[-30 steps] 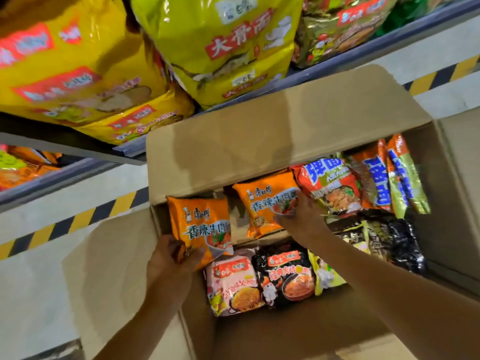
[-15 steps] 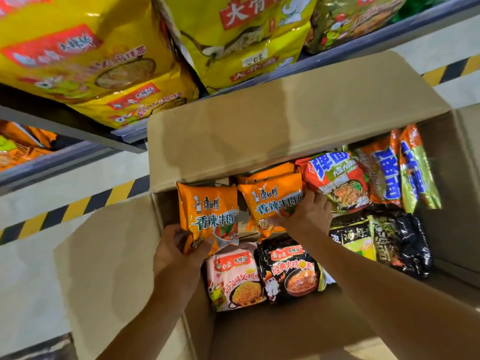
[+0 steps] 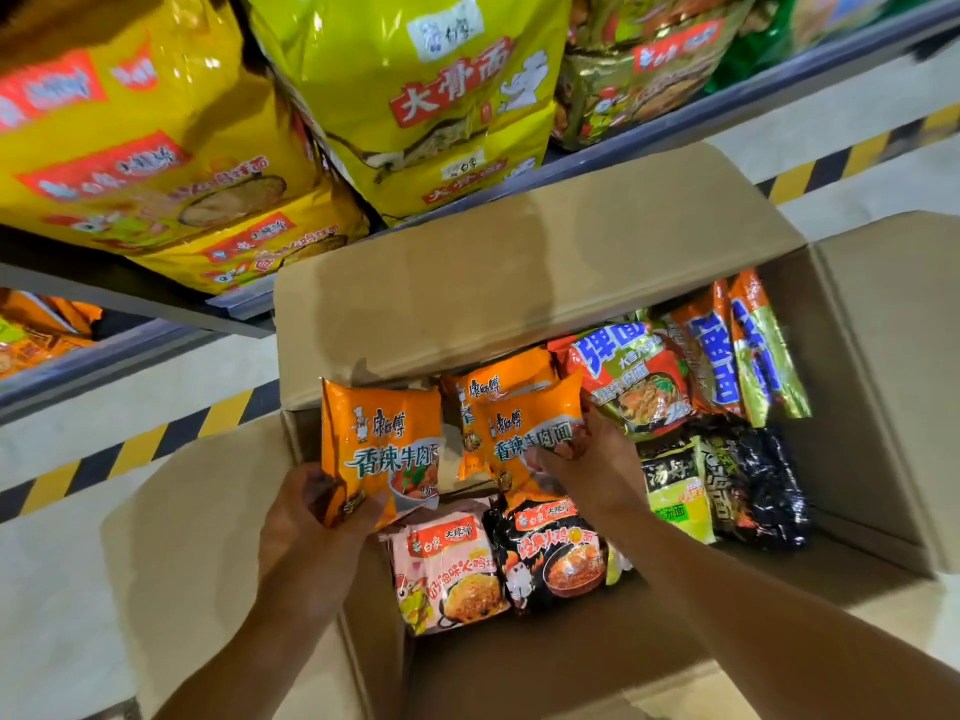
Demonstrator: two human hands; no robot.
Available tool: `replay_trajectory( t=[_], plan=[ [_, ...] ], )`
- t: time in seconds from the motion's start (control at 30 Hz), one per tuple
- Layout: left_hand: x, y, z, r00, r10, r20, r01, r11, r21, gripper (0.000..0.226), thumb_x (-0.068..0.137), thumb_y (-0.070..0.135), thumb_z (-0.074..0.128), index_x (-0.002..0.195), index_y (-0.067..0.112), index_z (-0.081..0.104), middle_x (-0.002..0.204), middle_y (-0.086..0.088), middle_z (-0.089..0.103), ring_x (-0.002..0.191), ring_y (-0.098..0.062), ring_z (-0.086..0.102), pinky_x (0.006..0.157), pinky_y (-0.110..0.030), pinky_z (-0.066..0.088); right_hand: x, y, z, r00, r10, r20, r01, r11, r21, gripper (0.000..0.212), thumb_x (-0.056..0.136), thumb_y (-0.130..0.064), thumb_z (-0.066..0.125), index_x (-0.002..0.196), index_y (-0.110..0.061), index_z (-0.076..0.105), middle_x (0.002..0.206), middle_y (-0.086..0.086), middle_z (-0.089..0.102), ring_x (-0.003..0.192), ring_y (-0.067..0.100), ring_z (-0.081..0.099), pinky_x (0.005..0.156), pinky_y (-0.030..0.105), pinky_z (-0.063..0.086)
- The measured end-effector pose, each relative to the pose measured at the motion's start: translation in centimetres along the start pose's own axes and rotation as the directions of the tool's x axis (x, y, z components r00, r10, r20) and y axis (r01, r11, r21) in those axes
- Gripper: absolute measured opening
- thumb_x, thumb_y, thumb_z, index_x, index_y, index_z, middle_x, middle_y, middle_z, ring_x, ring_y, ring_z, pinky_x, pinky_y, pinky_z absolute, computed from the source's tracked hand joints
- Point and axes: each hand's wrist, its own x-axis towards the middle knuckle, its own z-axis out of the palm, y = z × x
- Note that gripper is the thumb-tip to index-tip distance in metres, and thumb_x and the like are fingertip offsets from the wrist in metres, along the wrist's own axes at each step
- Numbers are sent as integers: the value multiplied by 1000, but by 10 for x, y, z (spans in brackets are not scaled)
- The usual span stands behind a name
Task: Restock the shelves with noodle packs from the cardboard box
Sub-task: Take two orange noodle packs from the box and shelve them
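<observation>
The cardboard box (image 3: 519, 283) stood on the floor (image 3: 62, 589) before the shelves (image 3: 156, 314), noodle packs (image 3: 550, 553) lying inside it. Large bags (image 3: 426, 96) sat on the shelf above, behind the box.

The right hand (image 3: 587, 459) now grips its orange noodle pack (image 3: 535, 433) lifted clear, exposing another orange pack (image 3: 493, 392) behind it.

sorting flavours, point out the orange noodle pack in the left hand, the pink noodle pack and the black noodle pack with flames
orange noodle pack in the left hand (image 3: 382, 449), head view, front label
pink noodle pack (image 3: 449, 574), head view, front middle
black noodle pack with flames (image 3: 553, 550), head view, front middle
</observation>
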Motion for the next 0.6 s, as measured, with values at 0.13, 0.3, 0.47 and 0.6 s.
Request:
replay_trajectory(
  t=[0.13, 0.3, 0.47, 0.6],
  plan=[
    [-19, 31, -20, 998, 63, -24, -63, 998, 18, 40, 80, 19, 80, 115, 16, 59, 105, -1, 67, 91, -18, 64, 62, -19, 44, -33, -25, -37, 1000, 10, -23, -5, 982, 188, 26, 81, -27, 82, 90, -31, 57, 87, -4, 61, 61, -1, 67, 49, 16, 49],
    [-57, 73, -62, 992, 123, -21, -122, 991, 47, 32, 78, 19, 82, 104, 18, 63, 95, 0, 71, 89, -20, 68, 64, -24, 47, -83, -68, -102, 1000, 15, -12, -10, 952, 305, 26, 86, -18, 77, 94, -9, 54, 75, -8, 61, 58, -13, 62, 52, 5, 43],
    [-114, 131, -127, 982, 189, 30, -188, 982, -20, 32, 76, 20, 85, 95, 21, 59, 85, 8, 72, 76, -5, 69, 62, -21, 49, -152, -122, -162, 998, 6, -58, 14, 942, 336, 53, 79, -22, 83, 122, -4, 58, 84, -1, 75, 73, 11, 75, 72, 40, 63],
    [-167, 176, -190, 968, 246, 54, -244, 969, -35, 39, 68, 22, 86, 95, 20, 58, 78, 11, 69, 65, 7, 64, 60, -11, 46, -235, -177, -204, 990, -17, -138, 66, 930, 362, 32, 82, -7, 79, 107, 3, 62, 75, -6, 69, 56, -10, 65, 57, 11, 53]
  ],
)
